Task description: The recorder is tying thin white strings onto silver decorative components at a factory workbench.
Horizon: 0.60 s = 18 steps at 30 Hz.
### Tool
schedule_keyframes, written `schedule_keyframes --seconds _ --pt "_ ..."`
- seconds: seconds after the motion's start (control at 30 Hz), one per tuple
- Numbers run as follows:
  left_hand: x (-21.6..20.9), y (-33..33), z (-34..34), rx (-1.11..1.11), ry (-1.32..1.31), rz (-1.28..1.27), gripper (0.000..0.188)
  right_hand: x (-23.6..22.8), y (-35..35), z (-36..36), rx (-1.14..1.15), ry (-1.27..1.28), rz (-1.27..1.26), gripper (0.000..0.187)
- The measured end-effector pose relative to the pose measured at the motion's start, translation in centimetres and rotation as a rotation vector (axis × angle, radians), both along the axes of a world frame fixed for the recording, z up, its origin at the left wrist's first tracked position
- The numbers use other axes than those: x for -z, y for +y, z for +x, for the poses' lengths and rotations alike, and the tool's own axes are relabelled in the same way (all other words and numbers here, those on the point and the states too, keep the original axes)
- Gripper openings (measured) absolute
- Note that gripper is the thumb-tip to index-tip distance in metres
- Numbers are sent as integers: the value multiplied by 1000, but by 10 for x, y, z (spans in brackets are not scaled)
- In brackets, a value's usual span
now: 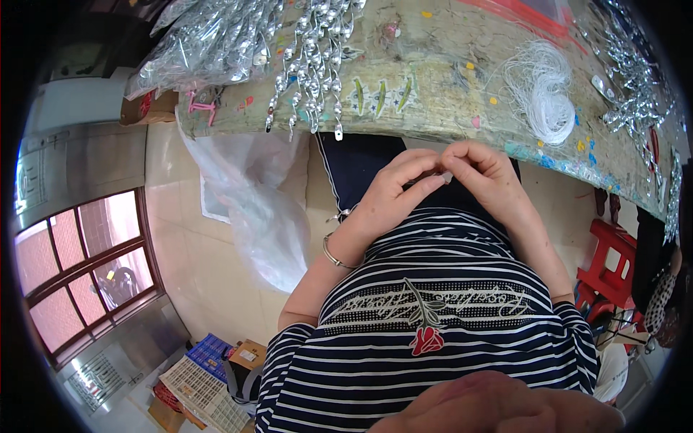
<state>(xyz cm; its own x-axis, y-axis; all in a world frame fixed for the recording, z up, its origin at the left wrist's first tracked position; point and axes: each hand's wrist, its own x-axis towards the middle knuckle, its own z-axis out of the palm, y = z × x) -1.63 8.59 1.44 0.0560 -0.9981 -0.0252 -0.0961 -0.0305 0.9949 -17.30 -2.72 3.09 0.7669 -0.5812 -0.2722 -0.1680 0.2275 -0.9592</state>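
Observation:
Close to my body, just off the table's near edge, my left hand (pixel 401 189) and my right hand (pixel 487 173) meet at the fingertips. Both are closed in a pinch, thumbs against bent fingers. Whatever they hold between them is too small and too covered by the fingers to make out. Beyond them on the table, shiny silver twisted strips (pixel 315 68) hang toward the near edge on the left. A hank of white thread (pixel 545 90) lies to the right of my hands, curled at the edge.
The worn, paint-spotted table (pixel 447 94) spans the far side. Clear bags of silver strips (pixel 216 58) cover its left end; silver tinsel (pixel 642 86) lies at the right. A translucent plastic sheet (pixel 263 216) hangs below. A red stool (pixel 606 256) stands right, near another person.

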Motion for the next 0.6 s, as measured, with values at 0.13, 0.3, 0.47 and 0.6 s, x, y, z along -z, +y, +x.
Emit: schedule_keyframes --seconds 0.13,0.3,0.47,0.6 --pt "-1 -1 -3 -110 78 84 21 -1 5 2 -25 -15 -77 11" --pt "9 2 -5 -199 207 163 16 0 5 0 -53 56 -39 12" --pt "11 6 -3 -204 212 189 12 -1 6 0 -84 63 -86 12" --pt "8 11 2 -199 148 112 11 -12 0 -7 -170 223 -252 12"
